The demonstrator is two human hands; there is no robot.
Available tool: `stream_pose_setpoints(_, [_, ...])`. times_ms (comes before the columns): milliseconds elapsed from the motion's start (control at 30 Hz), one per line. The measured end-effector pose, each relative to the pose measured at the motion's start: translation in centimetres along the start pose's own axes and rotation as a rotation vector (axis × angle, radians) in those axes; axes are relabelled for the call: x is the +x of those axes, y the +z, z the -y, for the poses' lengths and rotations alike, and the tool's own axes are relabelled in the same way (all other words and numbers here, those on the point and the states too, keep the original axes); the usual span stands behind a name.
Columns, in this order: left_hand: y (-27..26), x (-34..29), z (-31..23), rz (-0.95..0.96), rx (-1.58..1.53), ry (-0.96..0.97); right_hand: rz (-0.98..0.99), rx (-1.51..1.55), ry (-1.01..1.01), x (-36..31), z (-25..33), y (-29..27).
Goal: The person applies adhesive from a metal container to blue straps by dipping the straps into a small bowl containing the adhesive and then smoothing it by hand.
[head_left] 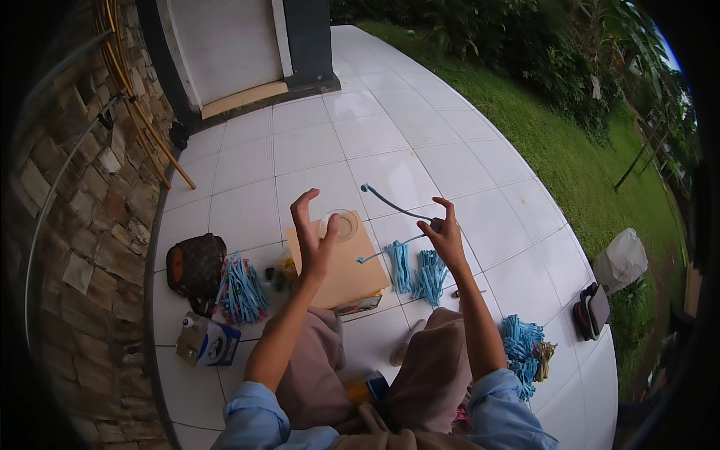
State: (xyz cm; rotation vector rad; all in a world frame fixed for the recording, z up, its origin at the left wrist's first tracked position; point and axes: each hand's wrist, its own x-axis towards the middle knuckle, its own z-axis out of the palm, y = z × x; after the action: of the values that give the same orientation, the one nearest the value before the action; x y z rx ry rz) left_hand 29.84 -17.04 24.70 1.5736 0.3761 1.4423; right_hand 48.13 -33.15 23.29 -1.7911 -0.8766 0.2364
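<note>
My right hand [448, 238] pinches a blue cord [394, 205] between thumb and fingers. Its two lengths stretch out to the left, with a small knot at each end. My left hand [316, 234] is raised empty, thumb and fingers spread apart. Below it lies a tan board [341, 274], resting on something boxy whose edge shows at the front. A round transparent dish [346, 226] sits on the board's far part, partly hidden by my left thumb. Beneath my right hand are two bundles of light blue cords [400, 268] on the tiles.
Left of the board are a dark brown bag [196, 264], another cord bundle [241, 291] and a blue-and-white container [208, 341]. More blue cords [523, 346] lie by my right elbow. A dark case [591, 312] and a white sack [621, 261] stand near the grass.
</note>
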Motion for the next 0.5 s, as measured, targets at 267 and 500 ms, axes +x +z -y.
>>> stream_pose_setpoints(267, [1.2, 1.8, 1.6, 0.947, 0.762, 0.242, 0.327, -0.216, -0.181, 3.2, 1.1, 2.0])
stream_pose_setpoints(500, [-2.5, -0.2, 10.6, 0.998, 0.434, -0.046, 0.711, 0.062, -0.145, 5.4, -6.9, 5.1])
